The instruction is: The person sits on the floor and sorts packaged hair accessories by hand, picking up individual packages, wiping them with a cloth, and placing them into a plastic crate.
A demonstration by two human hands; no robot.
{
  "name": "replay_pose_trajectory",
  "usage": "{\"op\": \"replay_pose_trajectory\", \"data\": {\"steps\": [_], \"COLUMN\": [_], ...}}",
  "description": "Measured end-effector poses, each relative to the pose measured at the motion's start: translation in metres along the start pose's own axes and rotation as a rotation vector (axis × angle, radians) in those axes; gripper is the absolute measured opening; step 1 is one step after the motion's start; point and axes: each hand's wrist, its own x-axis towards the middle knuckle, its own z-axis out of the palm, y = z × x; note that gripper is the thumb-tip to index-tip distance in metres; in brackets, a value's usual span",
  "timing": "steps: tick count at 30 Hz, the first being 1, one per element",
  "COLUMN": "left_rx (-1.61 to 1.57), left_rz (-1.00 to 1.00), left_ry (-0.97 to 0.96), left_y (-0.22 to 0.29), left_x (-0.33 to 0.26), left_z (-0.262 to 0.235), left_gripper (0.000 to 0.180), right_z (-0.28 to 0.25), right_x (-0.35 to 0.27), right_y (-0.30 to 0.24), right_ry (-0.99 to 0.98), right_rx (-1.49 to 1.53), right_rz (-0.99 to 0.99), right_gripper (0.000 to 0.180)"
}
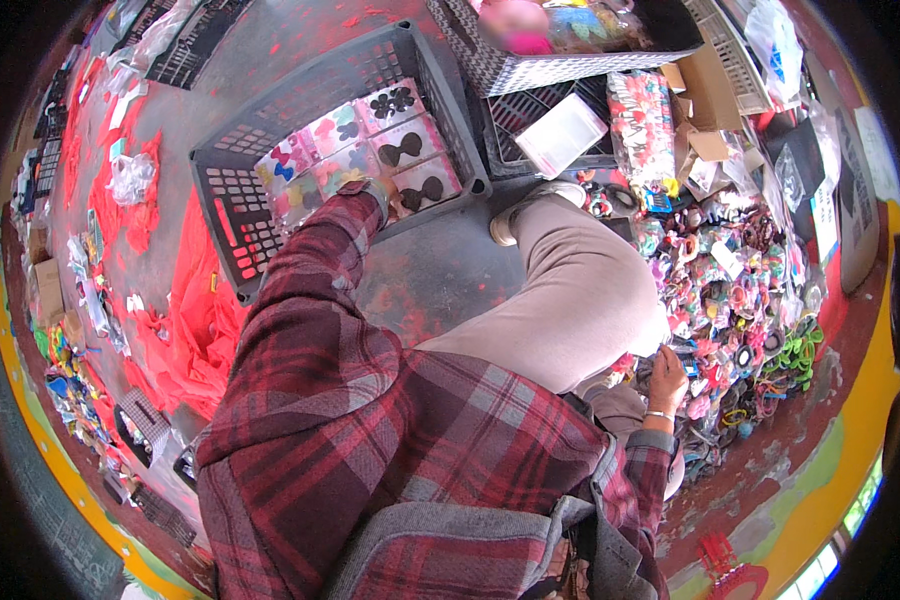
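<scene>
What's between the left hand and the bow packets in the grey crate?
Nothing visible. The left hand is already inside the grey crate, resting on the bow packets; the plaid sleeve hides most of the hand.

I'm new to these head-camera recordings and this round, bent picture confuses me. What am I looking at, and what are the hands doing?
There is no machine here. A person wears a wide fisheye camera on the head, looking down, so straight edges bend near the rim. The plaid sleeves belong to that person, who sits on the floor with one knee up.

The left hand reaches into a grey plastic crate that holds flat packets of hair bows; the sleeve hides most of the hand, so I cannot tell whether the fingers grip a packet. The right hand is at the edge of a big pile of colourful hair ties and clips; whether it holds anything is too small to tell.

Red cloth or wrapping scraps lie to the left, with more crates at the top.
</scene>
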Motion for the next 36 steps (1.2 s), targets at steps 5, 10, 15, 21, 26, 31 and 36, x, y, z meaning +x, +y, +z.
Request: {"op": "replay_pose_trajectory", "data": {"steps": [5,10,15,21,26,31,36], "left_rx": [0.12,0.302,0.659,-0.501,-0.964,-1.317,-1.234], "left_rz": [0.078,0.174,0.357,0.268,0.874,1.142,0.714], "left_ry": [-0.024,-0.09,-0.106,0.272,0.472,-0.345,-0.351], "left_y": [-0.005,-0.02,-0.016,0.191,0.413,0.556,0.578], "left_x": [0.008,0.017,0.015,-0.121,-0.257,-0.291,-0.201], "left_z": [-0.005,-0.014,-0.057,-0.175,-0.219,-0.183,-0.124], "left_gripper": [0.019,0.021,0.023,0.018,0.023,0.027,0.022], "right_z": [-0.003,-0.037,-0.075,-0.042,0.035,0.072,0.116], "right_x": [-0.01,-0.001,-0.004,-0.006,0.015,0.011,0.021], "right_y": [0.005,0.018,0.068,0.146,0.145,0.1,0.125], "right_ry": [-0.004,0.202,0.253,0.221,-0.487,-0.299,-0.246], "right_rx": [-0.057,0.061,0.444,0.607,-0.569,0.207,0.169], "right_rz": [0.031,0.189,0.4,0.582,0.029,0.873,0.975], "right_gripper": [0.023,0.02,0.018,0.014,0.026,0.06,0.083]}}
